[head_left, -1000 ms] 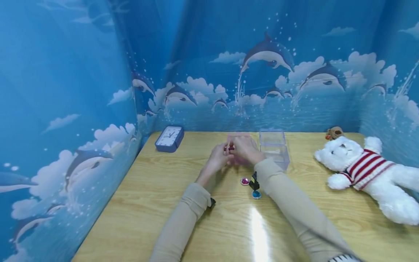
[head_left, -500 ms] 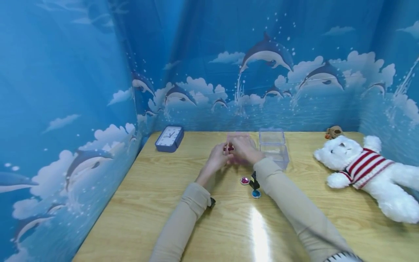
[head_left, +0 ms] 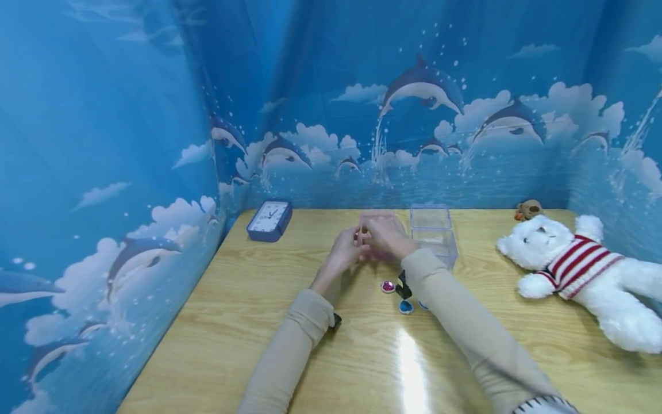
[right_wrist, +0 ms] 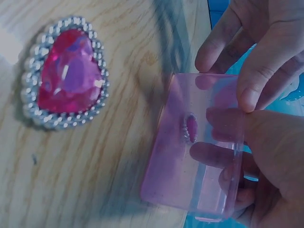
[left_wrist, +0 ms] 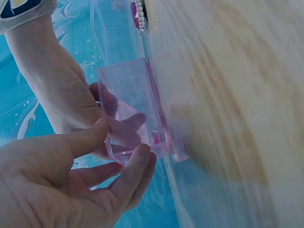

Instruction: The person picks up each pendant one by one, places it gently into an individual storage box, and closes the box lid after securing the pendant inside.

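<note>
A see-through pink box [left_wrist: 126, 78] stands tilted towards me between the two hands. My left hand [head_left: 343, 250] pinches its edge at one corner, thumb on one side and fingers on the other. My right hand [head_left: 387, 234] reaches in at the open side, and its spread fingers show through the pink wall. Inside the box is a small pink gem with a silver beaded rim [right_wrist: 191, 128], apart from those fingertips. On the table nearer me lies a heart-shaped pink gem with the same beading [right_wrist: 71, 73], with a blue gem [head_left: 405, 307] beside it.
A clear box with its lid up [head_left: 433, 240] stands right of the hands. Another blue gem [head_left: 423, 306] peeps out beside the right sleeve. A blue clock [head_left: 269, 221] lies at the back left, a white teddy bear [head_left: 579, 270] and small brown toy [head_left: 528, 210] at the right.
The red-pink gem seen between the fingers earlier has dropped lower and barely shows in the head view now. Both hands stay almost where they were.
</note>
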`<state>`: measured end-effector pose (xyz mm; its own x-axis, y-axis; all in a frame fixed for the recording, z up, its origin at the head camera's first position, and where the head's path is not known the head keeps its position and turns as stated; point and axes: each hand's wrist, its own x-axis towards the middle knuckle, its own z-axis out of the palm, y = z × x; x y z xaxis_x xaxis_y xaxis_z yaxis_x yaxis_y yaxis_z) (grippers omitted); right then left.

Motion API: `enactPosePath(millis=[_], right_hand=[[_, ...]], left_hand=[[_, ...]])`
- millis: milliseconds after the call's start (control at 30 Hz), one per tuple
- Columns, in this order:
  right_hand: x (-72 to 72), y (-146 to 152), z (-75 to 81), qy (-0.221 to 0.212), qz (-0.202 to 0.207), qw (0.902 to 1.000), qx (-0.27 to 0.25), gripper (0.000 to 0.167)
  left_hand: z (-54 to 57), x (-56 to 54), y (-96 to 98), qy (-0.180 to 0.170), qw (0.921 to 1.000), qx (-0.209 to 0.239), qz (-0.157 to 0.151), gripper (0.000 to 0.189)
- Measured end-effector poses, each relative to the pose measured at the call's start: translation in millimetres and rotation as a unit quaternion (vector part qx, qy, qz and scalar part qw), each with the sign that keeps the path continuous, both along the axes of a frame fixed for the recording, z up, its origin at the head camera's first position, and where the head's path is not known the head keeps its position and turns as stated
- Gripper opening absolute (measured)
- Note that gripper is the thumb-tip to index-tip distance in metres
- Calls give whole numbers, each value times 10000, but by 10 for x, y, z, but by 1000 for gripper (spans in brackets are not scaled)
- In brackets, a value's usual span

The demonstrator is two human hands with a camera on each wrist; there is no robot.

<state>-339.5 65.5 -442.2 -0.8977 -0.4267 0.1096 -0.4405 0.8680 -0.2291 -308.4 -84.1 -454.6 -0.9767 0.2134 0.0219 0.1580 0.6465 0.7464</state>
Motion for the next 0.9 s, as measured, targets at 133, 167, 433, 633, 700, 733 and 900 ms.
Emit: enactPosePath(millis=[133,167,433,633,700,733,900], right_hand=[[18,28,38,-16,-2,9999,-122,27],[21,35,56,-27,-3,9998,-174,28],[65,136,253,-329,283,9954,-849,33],[271,309,442,-699,361,9880,-1329,45],[355,377,485,-761,402,9862,-1414,47],[394,409,497,-794,458,9851,-1456,48],[584,555,485,-793,724,9862,-1257,49]], left_hand=[[-6,0,10,-58,9999,100,15,60],[-8,-1,11,-94,9999,143,19,62],[4,2,-6,-131,9997,190,-73,59],[19,6,0,-179,9998,14,-46,65],[21,13,6,-284,9996,6,0,67],[20,18,8,-357,9994,20,29,68],[8,35,19,-513,9985,142,146,71]])
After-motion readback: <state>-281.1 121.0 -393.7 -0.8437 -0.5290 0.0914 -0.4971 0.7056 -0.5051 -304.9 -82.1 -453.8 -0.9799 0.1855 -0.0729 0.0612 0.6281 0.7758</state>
